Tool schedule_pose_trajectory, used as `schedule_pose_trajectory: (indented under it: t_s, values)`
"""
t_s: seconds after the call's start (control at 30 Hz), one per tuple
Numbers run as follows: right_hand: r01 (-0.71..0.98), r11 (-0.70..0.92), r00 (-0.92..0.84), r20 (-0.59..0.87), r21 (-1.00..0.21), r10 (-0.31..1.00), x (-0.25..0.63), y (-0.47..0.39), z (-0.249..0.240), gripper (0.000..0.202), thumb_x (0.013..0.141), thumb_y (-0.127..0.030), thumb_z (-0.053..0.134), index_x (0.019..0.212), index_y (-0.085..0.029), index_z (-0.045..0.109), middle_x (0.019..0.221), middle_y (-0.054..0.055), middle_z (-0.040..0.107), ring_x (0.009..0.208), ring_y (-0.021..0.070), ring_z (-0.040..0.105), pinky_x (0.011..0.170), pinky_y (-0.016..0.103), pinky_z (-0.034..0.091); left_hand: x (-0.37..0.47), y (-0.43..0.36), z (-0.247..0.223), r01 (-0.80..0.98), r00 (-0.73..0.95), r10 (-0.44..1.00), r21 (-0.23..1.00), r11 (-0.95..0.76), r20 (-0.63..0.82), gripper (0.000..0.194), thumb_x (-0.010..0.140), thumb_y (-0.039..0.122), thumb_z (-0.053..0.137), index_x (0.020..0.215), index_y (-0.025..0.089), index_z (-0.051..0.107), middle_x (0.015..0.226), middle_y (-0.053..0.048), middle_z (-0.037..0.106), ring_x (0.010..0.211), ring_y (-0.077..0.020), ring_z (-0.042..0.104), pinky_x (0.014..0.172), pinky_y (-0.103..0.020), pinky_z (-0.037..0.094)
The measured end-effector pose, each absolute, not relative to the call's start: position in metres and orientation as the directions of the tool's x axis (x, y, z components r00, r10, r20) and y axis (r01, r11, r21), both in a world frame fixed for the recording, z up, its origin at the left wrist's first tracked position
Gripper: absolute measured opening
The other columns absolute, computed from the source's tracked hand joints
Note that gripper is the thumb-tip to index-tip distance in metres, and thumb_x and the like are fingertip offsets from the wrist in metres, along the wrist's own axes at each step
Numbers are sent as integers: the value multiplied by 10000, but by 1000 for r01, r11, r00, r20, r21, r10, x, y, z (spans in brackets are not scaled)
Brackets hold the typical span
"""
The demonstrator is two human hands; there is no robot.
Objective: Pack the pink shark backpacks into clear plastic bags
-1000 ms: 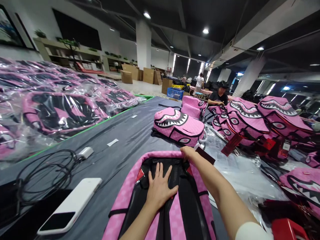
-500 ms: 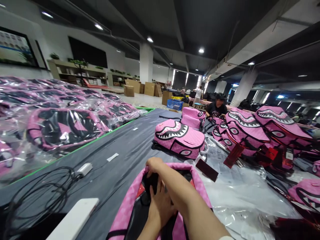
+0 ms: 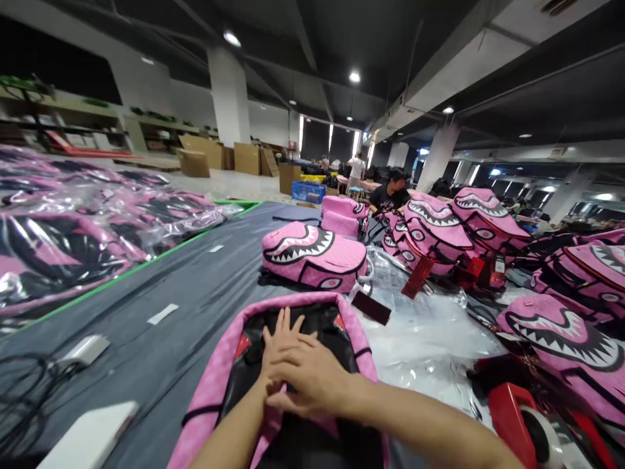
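Note:
A pink backpack (image 3: 217, 387) lies in front of me with its black back panel facing up. My left hand (image 3: 280, 345) rests flat on the upper part of that panel, fingers spread. Across its back lies my right hand (image 3: 315, 379), palm down with fingers stretched out, partly covering the left. Neither hand grips anything. Red patches show at the panel's two upper corners. Just beyond stands another pink backpack (image 3: 315, 254) with a shark-mouth print, a dark red hang tag (image 3: 371, 307) beside it.
Clear plastic bags (image 3: 424, 332) lie to the right, near a red tape dispenser (image 3: 512, 417). More shark-print backpacks (image 3: 434, 225) are piled beyond, by a seated co-worker (image 3: 390, 192). Bagged backpacks (image 3: 58, 251) fill the left side. A white box (image 3: 90, 436) and black cables (image 3: 29, 391) lie nearer.
My hands have gone from working at the backpack's top, arms crossed, to lying flat and overlapped on its back panel. The view has swung to the right.

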State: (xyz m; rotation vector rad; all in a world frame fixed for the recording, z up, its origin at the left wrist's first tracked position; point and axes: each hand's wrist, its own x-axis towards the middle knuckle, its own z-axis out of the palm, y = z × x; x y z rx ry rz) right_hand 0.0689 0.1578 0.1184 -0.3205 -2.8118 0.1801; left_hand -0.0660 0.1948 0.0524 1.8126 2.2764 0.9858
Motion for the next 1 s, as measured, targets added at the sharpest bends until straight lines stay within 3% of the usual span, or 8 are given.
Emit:
schedule_pose_trajectory:
  t_s: [0.1, 0.2, 0.33, 0.4, 0.6, 0.77, 0.87, 1.0]
  values:
    - [201, 957, -950, 197, -208, 243, 114, 134, 97, 472, 976, -546, 590, 1330, -234, 613, 1429, 81, 630, 1402, 213, 493, 1241, 445, 258, -70, 196, 62, 800, -329, 907, 587, 121, 262, 381, 982, 381, 586, 1286, 154, 617, 1479, -137, 550, 1491, -329, 358, 1236, -678, 153]
    - [410, 890, -902, 56, -201, 428, 119, 137, 73, 502, 1037, -464, 506, 1456, -187, 516, 1543, 123, 519, 1477, 248, 407, 1232, 502, 279, -71, 178, 69, 761, -271, 941, 644, 80, 203, 367, 1037, 225, 342, 1273, 107, 597, 1428, -164, 587, 1476, -286, 369, 1246, -617, 142]
    - [453, 865, -882, 35, -218, 471, 108, 147, 52, 526, 1047, -366, 495, 1515, -135, 435, 1596, 130, 447, 1526, 241, 319, 1268, 507, 210, -60, 101, 94, 669, 134, 986, 725, -165, 101, 334, 1000, 349, 385, 959, 202, 682, 1052, -44, 725, 1011, -189, 646, 967, -331, 504]
    - [449, 861, -881, 45, -239, 471, 106, 147, 50, 510, 1052, -328, 482, 1519, -129, 428, 1604, 116, 439, 1526, 231, 318, 1273, 495, 201, -52, 60, 103, 578, 458, 888, 745, -332, 41, 378, 999, 455, 401, 840, 219, 650, 912, -14, 691, 843, -168, 620, 802, -272, 512]
    - [517, 785, -820, 67, -340, 569, 104, 147, 52, 391, 1071, -256, 446, 1442, -156, 524, 1528, 65, 546, 1490, 163, 382, 1279, 407, 203, -36, 42, 60, 527, 795, 602, 400, -750, 80, 389, 987, 255, 288, 819, 220, 637, 809, -69, 645, 794, -223, 553, 823, -364, 473]
    - [600, 674, -709, 102, -431, 697, 111, 150, 75, 359, 1067, -142, 379, 1366, -90, 571, 1374, 95, 666, 1302, 149, 586, 1161, 276, 384, -34, 54, 21, 589, 774, 623, 232, -774, 117, 444, 956, 197, 267, 817, 212, 689, 808, -102, 663, 834, -242, 577, 909, -411, 493]
    - [406, 836, -849, 185, -368, 494, 119, 132, 97, 309, 1027, -187, 460, 1270, -115, 637, 1248, 110, 725, 1172, 204, 658, 1047, 303, 475, -41, 49, 20, 684, 686, 720, 243, -688, 106, 359, 938, 259, 390, 1022, 231, 738, 1062, -89, 720, 1076, -245, 595, 1128, -435, 394]
    - [-263, 953, -963, 99, -148, -250, 114, 98, 100, 160, 927, -302, 634, 1031, -208, 712, 1069, 67, 770, 999, 237, 700, 875, 345, 536, -55, 49, 11, 867, 424, 887, 199, -456, 183, 485, 938, 323, 448, 1391, 262, 610, 1492, -73, 566, 1413, -304, 417, 1225, -515, 245]
